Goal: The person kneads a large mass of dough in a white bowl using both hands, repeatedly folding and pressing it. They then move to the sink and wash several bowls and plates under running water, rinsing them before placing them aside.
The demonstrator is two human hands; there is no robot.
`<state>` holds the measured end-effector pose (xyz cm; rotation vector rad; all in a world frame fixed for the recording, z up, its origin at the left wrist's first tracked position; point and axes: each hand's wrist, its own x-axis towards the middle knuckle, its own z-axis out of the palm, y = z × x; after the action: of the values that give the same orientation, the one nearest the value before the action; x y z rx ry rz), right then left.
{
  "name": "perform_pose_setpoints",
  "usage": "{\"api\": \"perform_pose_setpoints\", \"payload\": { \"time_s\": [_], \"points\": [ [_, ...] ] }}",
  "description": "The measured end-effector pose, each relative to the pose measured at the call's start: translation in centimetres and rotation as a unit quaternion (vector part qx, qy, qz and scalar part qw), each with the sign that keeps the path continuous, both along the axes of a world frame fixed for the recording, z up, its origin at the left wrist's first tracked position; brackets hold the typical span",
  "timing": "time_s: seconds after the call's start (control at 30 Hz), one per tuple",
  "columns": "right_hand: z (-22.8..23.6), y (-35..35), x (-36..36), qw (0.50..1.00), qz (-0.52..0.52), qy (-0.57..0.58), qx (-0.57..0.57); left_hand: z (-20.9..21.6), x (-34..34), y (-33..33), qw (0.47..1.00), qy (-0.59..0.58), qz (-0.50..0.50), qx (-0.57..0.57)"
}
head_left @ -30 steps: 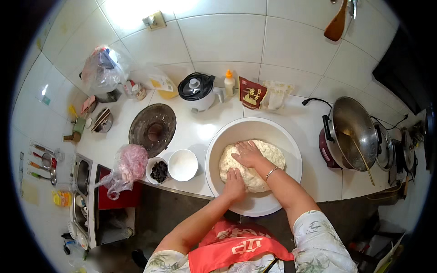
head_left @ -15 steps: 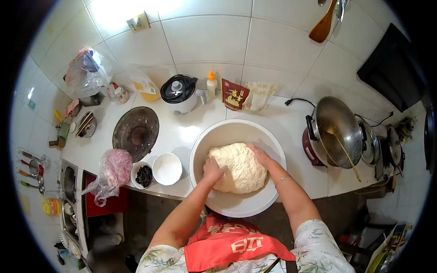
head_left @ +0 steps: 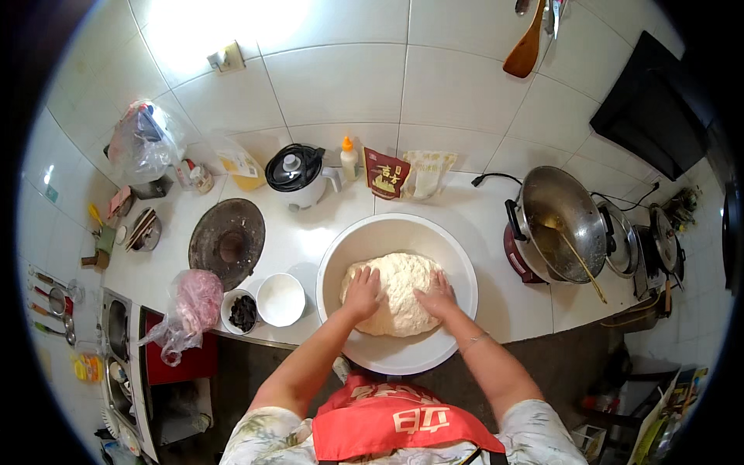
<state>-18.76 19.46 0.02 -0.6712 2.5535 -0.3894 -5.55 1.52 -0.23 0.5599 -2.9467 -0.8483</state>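
A big pale lump of dough [head_left: 399,302] lies in a wide white basin [head_left: 391,360] at the counter's front edge. Flat on the dough's left part rests my left hand [head_left: 363,294], its fingers stretched away from me and a little apart. On the right part, my right hand [head_left: 436,297] touches the dough with its fingers spread. Neither hand grips anything. Left of the basin stand a white bowl [head_left: 281,301] with pale contents and a smaller bowl of dark pieces [head_left: 243,312].
On the left are a pink-filled plastic bag [head_left: 198,298] and a dark round lid [head_left: 227,242]. A white appliance [head_left: 298,182], a squeeze bottle [head_left: 349,160] and food pouches [head_left: 387,173] line the wall. A wok [head_left: 562,225] on a red cooker stands right.
My right hand has come nearer along the dough's right side. My left hand has opened out flat on the dough, which looks lower and wider. The view has shifted slightly.
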Motion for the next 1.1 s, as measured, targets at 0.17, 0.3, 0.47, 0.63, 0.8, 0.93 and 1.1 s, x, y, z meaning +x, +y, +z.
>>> {"api": "perform_pose_setpoints", "payload": {
  "time_s": [0.17,0.3,0.47,0.63,0.8,0.93,1.1],
  "points": [
    [5.9,2.3,1.9,0.972,0.193,-0.132,0.011,6.0,4.1,2.8,0.988,-0.113,-0.057,0.085],
    [2.9,-0.1,4.1,0.954,0.196,-0.215,0.070,1.2,3.0,3.2,0.975,-0.172,-0.141,0.029],
    [1.1,1.9,4.0,0.944,0.267,-0.194,0.021,1.3,3.0,3.5,0.967,-0.183,-0.169,0.052],
    [5.7,1.3,-0.3,0.973,0.134,-0.185,-0.039,6.6,4.5,4.9,0.980,-0.097,-0.151,0.090],
    [1.2,-0.8,-0.3,0.990,0.137,0.032,-0.001,2.4,2.3,3.4,0.952,-0.223,-0.199,0.072],
    [3.3,-0.3,-4.2,0.976,0.144,-0.160,-0.021,4.7,3.3,1.2,0.950,-0.154,-0.059,0.264],
    [3.0,-4.7,-2.4,0.983,0.178,0.034,-0.016,2.3,2.9,0.7,0.996,-0.080,0.017,0.019]
  ]
}}
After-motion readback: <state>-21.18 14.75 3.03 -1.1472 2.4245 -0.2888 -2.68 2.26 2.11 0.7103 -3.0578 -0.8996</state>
